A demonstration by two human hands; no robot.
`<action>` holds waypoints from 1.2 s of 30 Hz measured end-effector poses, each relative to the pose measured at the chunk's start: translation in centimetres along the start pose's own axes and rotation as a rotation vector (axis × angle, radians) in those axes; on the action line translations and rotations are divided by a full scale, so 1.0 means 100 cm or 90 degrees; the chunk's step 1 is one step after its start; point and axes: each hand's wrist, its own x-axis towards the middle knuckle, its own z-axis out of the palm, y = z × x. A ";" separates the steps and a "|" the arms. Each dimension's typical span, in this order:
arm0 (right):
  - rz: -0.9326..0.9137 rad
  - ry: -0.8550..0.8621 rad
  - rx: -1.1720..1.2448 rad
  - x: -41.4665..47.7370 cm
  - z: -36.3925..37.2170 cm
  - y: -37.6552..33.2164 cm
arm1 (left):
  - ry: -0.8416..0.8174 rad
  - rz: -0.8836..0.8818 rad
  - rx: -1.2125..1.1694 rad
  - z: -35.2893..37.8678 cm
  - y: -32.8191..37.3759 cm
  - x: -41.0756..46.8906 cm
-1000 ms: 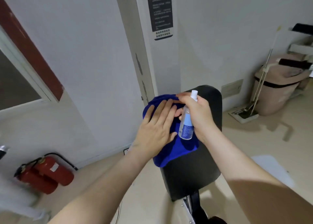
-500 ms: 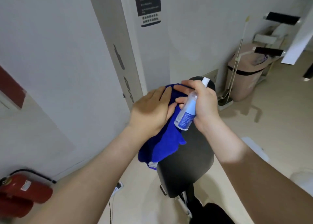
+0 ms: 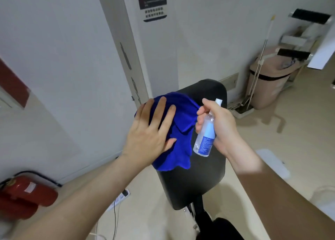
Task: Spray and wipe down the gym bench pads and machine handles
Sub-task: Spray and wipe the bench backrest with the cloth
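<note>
I saw L hand (image 3: 150, 136) flat, fingers straight, on 1 cloth (image 3: 182, 107) (mid-frame, atop 1 pad (image 3: 199, 181)); R hand (image 3: 222, 123) gripped 1 bottle (image 3: 204, 140).

Black bench pad (image 3: 199, 181) carrying one blue cloth (image 3: 181, 131); beige floor (image 3: 272, 131) beneath.
The cloth lies crumpled on the pad's upper left part and overhangs its left edge; the rest of the pad surface is bare. On the floor: a red fire extinguisher (image 3: 27, 194) lying at far left, a white power strip (image 3: 119, 198) near the pad's support, and a bin (image 3: 268, 82) standing against the wall at right.
</note>
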 end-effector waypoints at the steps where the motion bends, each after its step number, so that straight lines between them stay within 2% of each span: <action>1: 0.009 -0.003 -0.004 0.000 -0.005 0.000 | 0.004 -0.010 0.011 -0.002 0.002 0.008; 5: 0.098 -0.052 -0.054 0.003 -0.031 -0.008 | -0.086 -0.052 0.022 -0.014 0.015 0.055; 9: 0.106 -0.066 -0.060 0.006 -0.060 -0.025 | -0.151 -0.052 0.033 -0.016 0.041 0.119; 13: 0.116 -0.085 -0.092 0.005 -0.090 -0.040 | -0.143 -0.041 -0.034 -0.003 0.067 0.168; 17: 0.115 -0.088 -0.124 0.007 -0.104 -0.043 | -0.201 -0.042 -0.131 -0.006 0.074 0.187; 20: 0.098 -0.095 -0.143 0.009 -0.100 -0.045 | -0.182 -0.152 -0.234 -0.024 0.056 0.155; 22: 0.095 -0.108 -0.150 0.007 -0.093 -0.044 | -0.170 -0.252 -0.221 -0.034 0.038 0.119; 24: 0.086 -0.111 -0.164 0.006 -0.088 -0.042 | -0.195 -0.401 -0.228 -0.038 0.016 0.078; 26: 0.070 -0.114 -0.202 0.005 -0.085 -0.040 | -0.176 -0.573 -0.321 -0.036 -0.001 0.046; 29: 0.054 -0.108 -0.237 0.004 -0.084 -0.038 | -0.130 -0.652 -0.376 -0.031 -0.005 0.031; 32: 0.042 -0.074 -0.237 0.005 -0.088 -0.037 | -0.112 -0.640 -0.380 -0.034 0.004 0.038; 33: 0.032 -0.067 -0.248 0.005 -0.090 -0.037 | -0.090 -0.597 -0.373 -0.035 0.007 0.040; 36: 0.012 -0.068 -0.260 0.002 -0.099 -0.039 | -0.047 -0.353 -0.241 -0.038 0.022 0.055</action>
